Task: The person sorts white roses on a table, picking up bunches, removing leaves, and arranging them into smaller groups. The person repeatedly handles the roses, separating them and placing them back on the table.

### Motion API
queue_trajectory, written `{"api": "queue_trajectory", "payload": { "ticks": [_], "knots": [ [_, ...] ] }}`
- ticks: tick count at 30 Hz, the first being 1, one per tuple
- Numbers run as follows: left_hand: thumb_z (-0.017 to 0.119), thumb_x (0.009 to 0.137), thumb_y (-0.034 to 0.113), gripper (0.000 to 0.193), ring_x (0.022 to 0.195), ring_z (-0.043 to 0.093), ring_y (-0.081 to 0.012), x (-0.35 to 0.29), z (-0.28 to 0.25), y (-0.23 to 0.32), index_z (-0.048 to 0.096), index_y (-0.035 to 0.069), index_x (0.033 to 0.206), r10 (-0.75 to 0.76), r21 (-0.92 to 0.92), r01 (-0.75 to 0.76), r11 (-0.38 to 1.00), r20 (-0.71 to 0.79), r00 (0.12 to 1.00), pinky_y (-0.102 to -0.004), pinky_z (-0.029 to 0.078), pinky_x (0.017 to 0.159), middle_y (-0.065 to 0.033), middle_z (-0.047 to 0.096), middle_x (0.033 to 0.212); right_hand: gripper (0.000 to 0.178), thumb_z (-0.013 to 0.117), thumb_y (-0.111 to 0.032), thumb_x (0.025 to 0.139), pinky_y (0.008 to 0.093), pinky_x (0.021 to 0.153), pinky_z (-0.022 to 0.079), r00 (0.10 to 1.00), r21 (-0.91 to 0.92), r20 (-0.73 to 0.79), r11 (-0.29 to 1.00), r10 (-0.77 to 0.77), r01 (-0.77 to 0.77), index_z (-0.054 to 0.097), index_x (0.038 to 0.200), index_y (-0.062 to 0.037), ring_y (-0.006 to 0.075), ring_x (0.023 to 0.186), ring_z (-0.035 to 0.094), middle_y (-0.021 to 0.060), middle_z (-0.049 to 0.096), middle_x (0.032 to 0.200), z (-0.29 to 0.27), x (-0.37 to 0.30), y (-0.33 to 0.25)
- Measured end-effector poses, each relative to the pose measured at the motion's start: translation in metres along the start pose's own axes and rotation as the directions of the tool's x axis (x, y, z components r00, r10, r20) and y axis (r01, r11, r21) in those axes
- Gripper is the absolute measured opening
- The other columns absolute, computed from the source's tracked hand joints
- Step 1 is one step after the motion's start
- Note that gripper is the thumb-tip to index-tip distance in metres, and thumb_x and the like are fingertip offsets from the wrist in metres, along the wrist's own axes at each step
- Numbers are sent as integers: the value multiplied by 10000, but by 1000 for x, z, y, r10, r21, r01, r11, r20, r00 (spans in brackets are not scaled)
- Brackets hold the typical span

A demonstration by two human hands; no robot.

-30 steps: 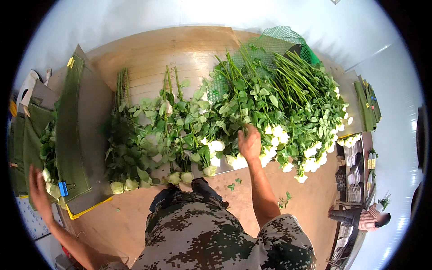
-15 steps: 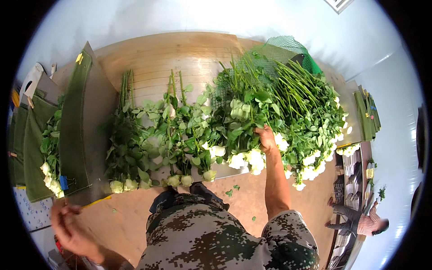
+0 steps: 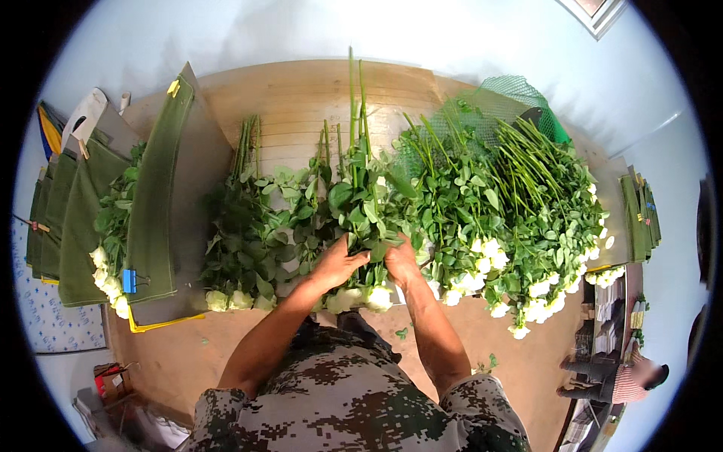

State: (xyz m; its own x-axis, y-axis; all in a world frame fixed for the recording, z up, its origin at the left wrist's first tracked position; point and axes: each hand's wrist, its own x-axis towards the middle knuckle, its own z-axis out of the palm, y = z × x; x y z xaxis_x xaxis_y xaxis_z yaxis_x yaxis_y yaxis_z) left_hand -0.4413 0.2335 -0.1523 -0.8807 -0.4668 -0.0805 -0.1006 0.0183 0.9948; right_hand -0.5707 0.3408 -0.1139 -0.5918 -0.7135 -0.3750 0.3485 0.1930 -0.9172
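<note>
White roses with long green stems and leaves are gathered in front of me, their heads pointing toward my body. My left hand closes on the lower leafy part of these roses, thumb toward the middle. Close beside it, my right hand grips the same roses from the other side, its fingers partly hidden by leaves. More roses lie in a group on the left of the table. To the right lies a large heap of white roses, stems pointing away.
A green mesh net lies behind the heap on the metal table. Upright panels with green cloth stand at the left, one bearing a blue clip. Another person is at shelves far right. Leaf scraps lie on the floor.
My left hand has come from the lower left to the middle. My right hand has moved left, and the roses between my hands now stretch farther across the table.
</note>
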Motion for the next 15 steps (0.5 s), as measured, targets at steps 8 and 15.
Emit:
{"api": "queue_trajectory", "payload": {
  "ticks": [8,15],
  "knots": [
    [590,808,78,268,868,580,-148,-18,-1,7,590,22,1070,-294,-360,215,908,-180,939,-303,460,789,-40,624,978,280,603,-76,805,294,780,468,960,-450,-150,881,-238,148,566,1055,44,198,885,599,125,649,974,-14,-3,10],
    [602,803,111,270,931,576,-205,-21,-31,16,544,40,1057,-547,-677,337,654,-116,829,-334,481,797,-79,585,1026,288,568,-170,873,344,693,507,989,221,-148,975,15,18,548,1107,-3,195,821,598,110,617,989,-49,11,16]
  ]
}}
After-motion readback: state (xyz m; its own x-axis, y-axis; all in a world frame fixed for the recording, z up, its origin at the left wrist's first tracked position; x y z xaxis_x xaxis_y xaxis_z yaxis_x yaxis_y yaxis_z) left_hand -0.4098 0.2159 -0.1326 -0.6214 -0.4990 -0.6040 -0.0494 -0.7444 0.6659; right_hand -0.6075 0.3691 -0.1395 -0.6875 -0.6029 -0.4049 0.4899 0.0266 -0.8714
